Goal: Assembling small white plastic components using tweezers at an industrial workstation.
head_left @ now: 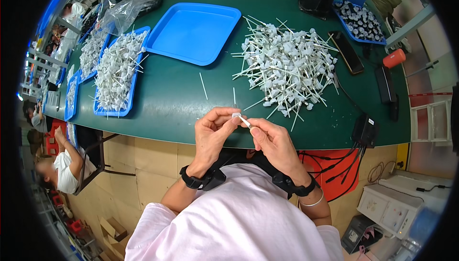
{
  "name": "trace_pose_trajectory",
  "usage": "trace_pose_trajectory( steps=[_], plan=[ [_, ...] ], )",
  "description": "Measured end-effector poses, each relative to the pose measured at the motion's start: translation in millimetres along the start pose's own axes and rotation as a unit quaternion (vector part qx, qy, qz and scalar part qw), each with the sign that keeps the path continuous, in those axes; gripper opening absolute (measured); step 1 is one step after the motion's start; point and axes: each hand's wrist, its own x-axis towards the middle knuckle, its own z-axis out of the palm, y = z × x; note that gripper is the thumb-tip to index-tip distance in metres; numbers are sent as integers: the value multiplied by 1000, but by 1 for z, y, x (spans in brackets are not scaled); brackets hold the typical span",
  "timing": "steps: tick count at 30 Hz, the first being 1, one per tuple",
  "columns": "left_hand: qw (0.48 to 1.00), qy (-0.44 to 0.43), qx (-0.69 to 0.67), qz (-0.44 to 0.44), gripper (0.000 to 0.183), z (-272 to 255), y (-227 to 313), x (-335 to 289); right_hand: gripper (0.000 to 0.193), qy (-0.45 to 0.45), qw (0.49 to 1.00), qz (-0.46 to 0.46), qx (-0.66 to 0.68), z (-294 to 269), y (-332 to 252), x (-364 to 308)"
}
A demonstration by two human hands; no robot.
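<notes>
Close to the table's front edge, my left hand [210,132] pinches a small white plastic piece [235,114] between thumb and fingertips. A thin pale stick [234,97] points up from beside it; whether the two are joined I cannot tell. My right hand [276,144] grips a slim white pointed tool [245,122], its tip touching or very near the piece. Just beyond my hands is a large heap of white plastic parts with thin stems [287,65]. One loose stick [203,86] lies on the green tabletop to the left.
A blue tray [191,33] lies at the back of the green table [167,88]. Blue trays of white parts [117,74] stand left. Right are a phone [346,52], a tray of dark parts [361,22] and a black box with cables [365,131]. Someone sits at left [71,165].
</notes>
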Motion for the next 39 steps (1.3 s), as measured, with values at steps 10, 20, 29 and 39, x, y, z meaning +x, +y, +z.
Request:
trace_pose_trajectory(
  steps=[10,20,29,39],
  plan=[
    [1000,8,7,-6,18,-2,-6,1,22,93,975,-119,-164,7,-3,0],
    [999,5,-15,-40,18,-6,-8,7,24,94,893,-123,-422,2,-35,-13],
    [994,-3,-65,-83,20,-11,-9,9,25,97,913,-133,-372,1,-24,-12],
    [999,11,-19,-35,20,-7,-10,7,34,128,868,-141,-459,14,-28,-7]
  ],
)
